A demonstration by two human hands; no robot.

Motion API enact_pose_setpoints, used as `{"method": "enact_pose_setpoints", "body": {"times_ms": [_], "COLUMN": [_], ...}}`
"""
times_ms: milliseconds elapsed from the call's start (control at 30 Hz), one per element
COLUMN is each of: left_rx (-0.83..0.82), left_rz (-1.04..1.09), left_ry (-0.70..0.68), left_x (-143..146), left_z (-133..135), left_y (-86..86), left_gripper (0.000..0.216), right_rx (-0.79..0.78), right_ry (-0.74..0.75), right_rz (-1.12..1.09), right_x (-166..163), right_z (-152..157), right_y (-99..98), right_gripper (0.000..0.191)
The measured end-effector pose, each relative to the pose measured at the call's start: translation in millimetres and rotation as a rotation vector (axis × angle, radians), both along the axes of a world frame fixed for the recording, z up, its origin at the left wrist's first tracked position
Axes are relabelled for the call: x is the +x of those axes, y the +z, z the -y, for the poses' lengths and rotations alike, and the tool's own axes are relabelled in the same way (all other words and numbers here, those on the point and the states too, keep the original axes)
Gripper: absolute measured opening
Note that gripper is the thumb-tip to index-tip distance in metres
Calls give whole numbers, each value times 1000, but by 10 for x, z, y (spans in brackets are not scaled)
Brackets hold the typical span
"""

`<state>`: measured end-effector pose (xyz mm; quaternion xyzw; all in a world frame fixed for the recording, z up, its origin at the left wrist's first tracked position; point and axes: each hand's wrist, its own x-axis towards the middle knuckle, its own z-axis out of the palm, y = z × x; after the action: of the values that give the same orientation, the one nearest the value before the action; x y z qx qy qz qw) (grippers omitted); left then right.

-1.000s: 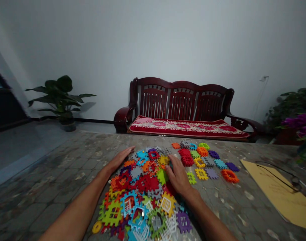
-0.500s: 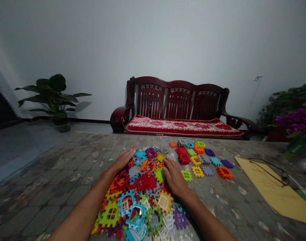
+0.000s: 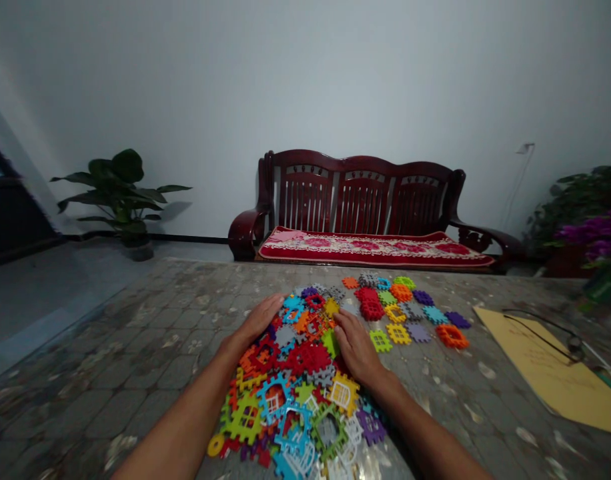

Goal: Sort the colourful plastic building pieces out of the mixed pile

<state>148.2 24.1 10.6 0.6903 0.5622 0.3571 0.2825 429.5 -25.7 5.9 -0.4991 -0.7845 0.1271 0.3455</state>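
A heap of colourful toothed plastic building blocks point(image 3: 305, 359) lies on the table, many of them flat squares with holes or window shapes. Along the heap's left far edge rests my left hand point(image 3: 265, 316), fingers stretched forward beside the blue pieces. My right hand point(image 3: 356, 343) lies against the right side, its fingertips near a yellow block point(image 3: 331, 307) and a lime green block point(image 3: 330, 342). Neither hand appears to grip a piece. A yellow ring point(image 3: 216, 445) sits at the heap's near left corner.
Sorted blocks point(image 3: 398, 333) lie in rows right of the heap. Farther right are a yellow paper point(image 3: 540, 367) with glasses point(image 3: 550, 340) on it, and purple flowers point(image 3: 603, 237). A wooden bench point(image 3: 363, 193) stands behind the table, with a potted plant point(image 3: 128, 193) at left.
The whole view has shifted slightly, so the heap and both hands appear a little farther right. Both hands stay at the heap's sides with little visible change in pose.
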Motion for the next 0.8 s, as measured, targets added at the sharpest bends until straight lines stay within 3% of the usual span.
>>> {"method": "enact_pose_setpoints", "body": {"times_ms": [367, 633, 800], "left_rx": [-2, -15, -11], "left_rz": [32, -19, 50], "left_ry": [197, 199, 145], "left_x": [-223, -177, -243], "left_z": [390, 160, 86], "left_y": [124, 80, 42], "left_gripper": [67, 55, 55], "right_rx": [-16, 34, 57], "right_ry": [-18, -98, -54], "right_rz": [-57, -162, -153], "right_x": [-69, 50, 21], "right_z": [-11, -214, -277], "right_y": [-29, 84, 220], "right_gripper": [39, 36, 32]}}
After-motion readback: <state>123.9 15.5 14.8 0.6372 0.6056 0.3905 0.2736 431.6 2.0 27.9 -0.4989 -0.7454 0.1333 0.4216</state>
